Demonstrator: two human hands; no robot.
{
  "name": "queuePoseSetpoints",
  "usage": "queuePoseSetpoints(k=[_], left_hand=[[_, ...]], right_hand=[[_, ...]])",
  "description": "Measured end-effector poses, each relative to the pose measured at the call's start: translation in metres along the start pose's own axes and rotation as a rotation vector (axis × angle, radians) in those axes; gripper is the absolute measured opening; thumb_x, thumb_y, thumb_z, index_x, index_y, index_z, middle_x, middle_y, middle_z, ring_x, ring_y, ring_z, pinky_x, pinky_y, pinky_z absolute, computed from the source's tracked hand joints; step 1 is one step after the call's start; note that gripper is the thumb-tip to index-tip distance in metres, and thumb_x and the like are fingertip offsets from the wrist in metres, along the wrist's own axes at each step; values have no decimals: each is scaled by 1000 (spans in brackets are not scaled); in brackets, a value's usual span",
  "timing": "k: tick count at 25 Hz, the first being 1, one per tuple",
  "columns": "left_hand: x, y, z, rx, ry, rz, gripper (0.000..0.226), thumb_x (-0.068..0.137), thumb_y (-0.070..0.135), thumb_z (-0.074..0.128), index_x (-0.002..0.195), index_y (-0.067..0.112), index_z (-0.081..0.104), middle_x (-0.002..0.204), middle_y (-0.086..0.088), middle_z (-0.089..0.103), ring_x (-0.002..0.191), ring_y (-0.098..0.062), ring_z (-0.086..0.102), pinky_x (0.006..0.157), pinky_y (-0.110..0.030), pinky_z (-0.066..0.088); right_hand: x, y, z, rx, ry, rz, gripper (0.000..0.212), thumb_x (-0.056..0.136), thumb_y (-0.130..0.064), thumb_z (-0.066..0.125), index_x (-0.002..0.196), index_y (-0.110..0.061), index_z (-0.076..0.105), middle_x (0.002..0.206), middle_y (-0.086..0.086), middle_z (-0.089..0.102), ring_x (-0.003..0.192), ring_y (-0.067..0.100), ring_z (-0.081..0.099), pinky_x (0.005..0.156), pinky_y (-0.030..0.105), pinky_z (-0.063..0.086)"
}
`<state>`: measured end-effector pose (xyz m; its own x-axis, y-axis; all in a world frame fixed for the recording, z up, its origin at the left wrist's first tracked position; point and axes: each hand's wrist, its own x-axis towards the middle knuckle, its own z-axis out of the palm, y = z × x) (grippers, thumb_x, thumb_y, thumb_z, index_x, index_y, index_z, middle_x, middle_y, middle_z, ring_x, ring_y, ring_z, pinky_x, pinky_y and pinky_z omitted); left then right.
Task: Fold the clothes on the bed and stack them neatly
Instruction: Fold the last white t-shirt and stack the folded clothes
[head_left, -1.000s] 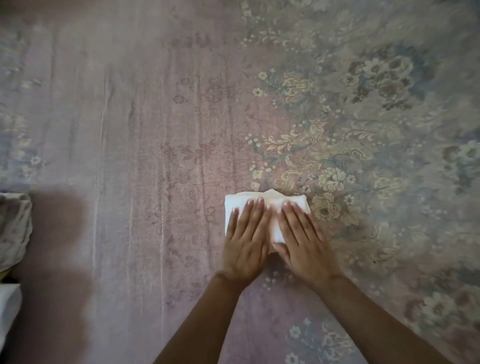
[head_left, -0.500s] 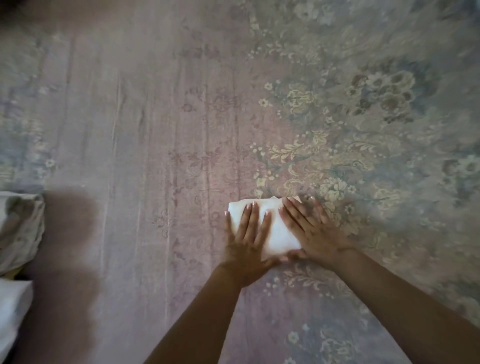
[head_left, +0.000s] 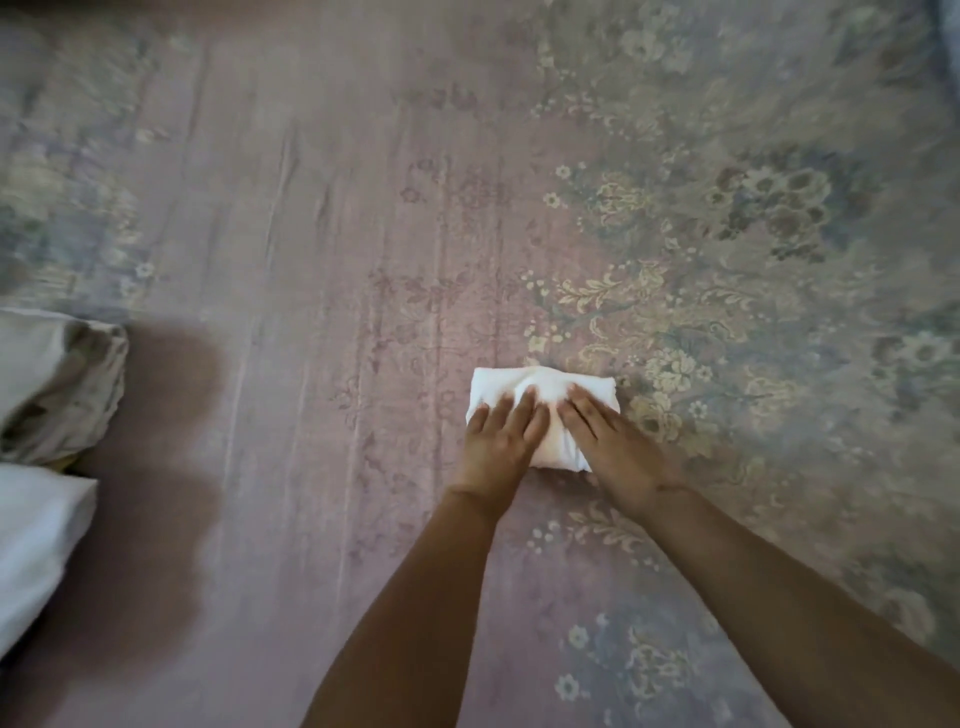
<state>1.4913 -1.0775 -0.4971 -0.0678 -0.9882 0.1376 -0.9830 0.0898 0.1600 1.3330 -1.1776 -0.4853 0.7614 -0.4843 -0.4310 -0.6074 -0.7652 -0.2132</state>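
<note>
A small white garment (head_left: 540, 387), folded into a compact rectangle, lies on the pink floral bedsheet (head_left: 311, 260) near the middle of the head view. My left hand (head_left: 496, 444) lies flat on its left half with fingers straight and spread. My right hand (head_left: 613, 444) presses flat on its right half, fingers pointing up and left. Both hands cover the garment's near part; its far edge and near right corner show.
At the left edge a folded grey-beige cloth (head_left: 57, 384) sits above a folded white cloth (head_left: 36, 540), side by side on the bed. They cast a dark shadow (head_left: 156, 441) on the sheet to their right.
Both hands stay flat on the white garment and have slid over it, the right hand moving back from its right edge toward the middle. The view has shifted slightly, showing more of the left cloths.
</note>
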Motion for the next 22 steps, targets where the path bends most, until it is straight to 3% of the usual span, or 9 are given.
queuePoseSetpoints(k=[4, 8, 11, 16, 19, 22], left_hand=[[-68, -17, -65, -97, 51, 49, 73, 38, 1, 86, 107, 8, 63, 95, -20, 71, 71, -29, 71, 55, -30, 55], [-176, -10, -149, -101, -99, -146, 75, 42, 15, 89, 111, 14, 62, 99, -10, 68, 70, -20, 70, 57, -26, 54], [-252, -5, -214, -124, -206, -330, 70, 51, 20, 86, 116, 19, 60, 104, -6, 67, 73, -16, 70, 59, -23, 55], [-352, -9, -268, -161, -245, -576, 71, 54, 13, 85, 117, 20, 53, 97, -2, 67, 66, -19, 69, 52, -27, 52], [-401, -25, -271, -182, -262, -579, 77, 44, 14, 87, 112, 20, 52, 87, 0, 64, 60, -17, 65, 48, -26, 49], [-441, -60, -270, -213, -285, -460, 78, 34, 22, 88, 104, 23, 53, 76, 5, 58, 54, -12, 60, 47, -24, 46]], right_hand=[[-30, -67, -16, -56, -59, -133, 78, 83, -6, 74, 152, 0, 38, 156, 24, 39, 141, 41, 42, 113, 50, 41], [-65, -159, -50, -18, -125, -393, 78, 74, -7, 82, 144, 4, 48, 144, 26, 52, 129, 42, 54, 105, 49, 47], [-92, -238, -75, 20, -107, -520, 74, 63, -5, 86, 131, 4, 59, 129, 21, 64, 116, 37, 63, 92, 41, 55], [-115, -346, -75, 40, -178, -654, 69, 74, 0, 75, 138, 6, 50, 140, 24, 56, 127, 38, 56, 108, 43, 46], [-117, -395, -54, -4, -202, -676, 69, 70, 1, 76, 134, 7, 53, 135, 24, 59, 122, 37, 60, 103, 43, 50], [-119, -440, -26, 16, -230, -609, 72, 59, -2, 84, 126, 7, 59, 125, 20, 66, 112, 33, 66, 93, 38, 57]])
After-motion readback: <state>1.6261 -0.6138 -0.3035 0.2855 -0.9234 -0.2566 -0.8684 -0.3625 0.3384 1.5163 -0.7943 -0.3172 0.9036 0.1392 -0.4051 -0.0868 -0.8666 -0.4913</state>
